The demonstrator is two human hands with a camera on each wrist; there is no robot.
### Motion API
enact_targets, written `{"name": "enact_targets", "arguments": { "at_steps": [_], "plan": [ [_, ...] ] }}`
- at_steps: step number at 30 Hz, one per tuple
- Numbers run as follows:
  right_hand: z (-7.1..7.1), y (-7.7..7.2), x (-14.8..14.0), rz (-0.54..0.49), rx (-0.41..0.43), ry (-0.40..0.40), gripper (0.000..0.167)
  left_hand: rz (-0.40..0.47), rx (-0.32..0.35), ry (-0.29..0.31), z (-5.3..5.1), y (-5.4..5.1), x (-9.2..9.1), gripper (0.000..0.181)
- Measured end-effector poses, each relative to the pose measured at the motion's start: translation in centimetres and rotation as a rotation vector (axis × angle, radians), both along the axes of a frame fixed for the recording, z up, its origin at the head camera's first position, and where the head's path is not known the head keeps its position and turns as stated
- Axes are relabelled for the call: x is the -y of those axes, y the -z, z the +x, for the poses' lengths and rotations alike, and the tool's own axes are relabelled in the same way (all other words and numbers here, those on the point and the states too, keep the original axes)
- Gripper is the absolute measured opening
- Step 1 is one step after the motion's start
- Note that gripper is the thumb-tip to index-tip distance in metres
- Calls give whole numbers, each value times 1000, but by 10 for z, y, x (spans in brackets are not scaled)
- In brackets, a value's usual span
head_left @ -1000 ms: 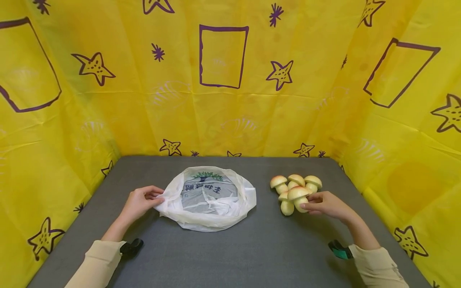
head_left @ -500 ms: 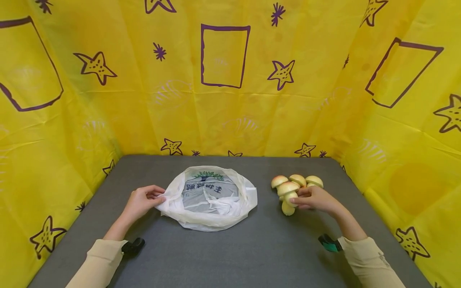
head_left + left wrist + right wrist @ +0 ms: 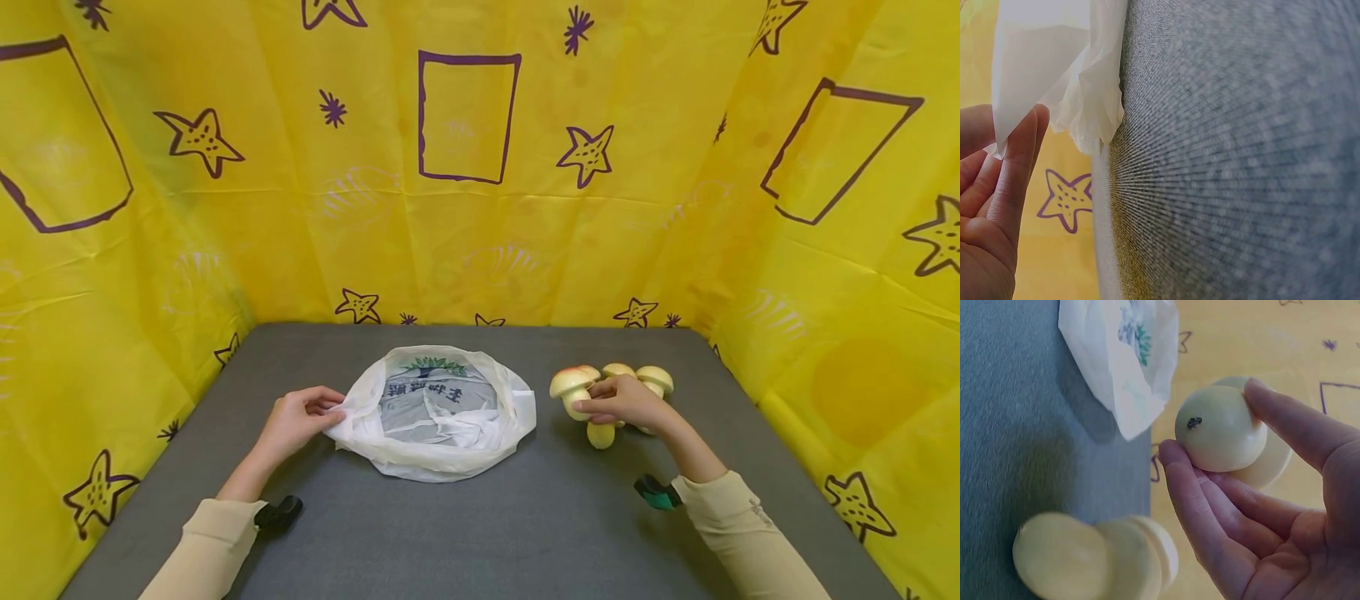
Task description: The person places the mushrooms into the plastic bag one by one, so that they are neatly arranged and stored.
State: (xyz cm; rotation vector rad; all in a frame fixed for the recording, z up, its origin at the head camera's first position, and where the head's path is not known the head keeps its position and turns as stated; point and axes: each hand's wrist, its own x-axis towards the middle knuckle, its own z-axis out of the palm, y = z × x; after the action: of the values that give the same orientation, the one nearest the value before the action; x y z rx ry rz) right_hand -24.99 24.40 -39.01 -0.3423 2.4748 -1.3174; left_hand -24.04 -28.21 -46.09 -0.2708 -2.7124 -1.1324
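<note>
A white plastic bag with green and dark print lies with its mouth spread on the table. My left hand pinches its left rim between thumb and fingers; the left wrist view shows the thin bag edge between them. In my right hand a toy mushroom is held by its stem, cap up, at the left of the other mushrooms. The right wrist view shows the stem end between thumb and fingers, with another mushroom below.
The dark grey table has yellow cloth with purple stars and outlines behind it and at both sides. A dark wrist strap is at my left cuff, and a black and green one at my right.
My right hand has moved left with the held mushroom, from over the front of the group to its left side. The left hand and the bag stay about the same.
</note>
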Motion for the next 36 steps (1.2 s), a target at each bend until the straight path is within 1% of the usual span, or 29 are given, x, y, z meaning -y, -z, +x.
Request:
{"name": "enact_targets", "arguments": {
  "at_steps": [3,7,11,14,19,23,26,32,36],
  "plan": [
    [-3,1,9,-4,0,-1,37,0,-3,-1,0,1,0,24],
    [-6,2,19,52,-41,-7,35,1,1,-2,0,0,-1,24],
    [-8,2,28,69,-44,0,35,10,13,-3,1,-1,-3,24],
    [-11,2,35,32,-25,-9,34,14,20,-8,2,-2,-4,24],
    [-15,2,46,20,-17,-37,36,13,23,-10,2,-3,-4,25],
    [-17,0,57,61,-13,5,38,16,21,-5,2,-3,-3,24],
    [-19,0,64,62,-1,27,38,20,17,2,2,-2,-3,24],
    [-25,1,78,12,36,17,38,22,24,1,2,-2,-2,24],
    [-29,0,87,8,52,23,43,25,31,0,3,-3,-3,24]
  ]
}}
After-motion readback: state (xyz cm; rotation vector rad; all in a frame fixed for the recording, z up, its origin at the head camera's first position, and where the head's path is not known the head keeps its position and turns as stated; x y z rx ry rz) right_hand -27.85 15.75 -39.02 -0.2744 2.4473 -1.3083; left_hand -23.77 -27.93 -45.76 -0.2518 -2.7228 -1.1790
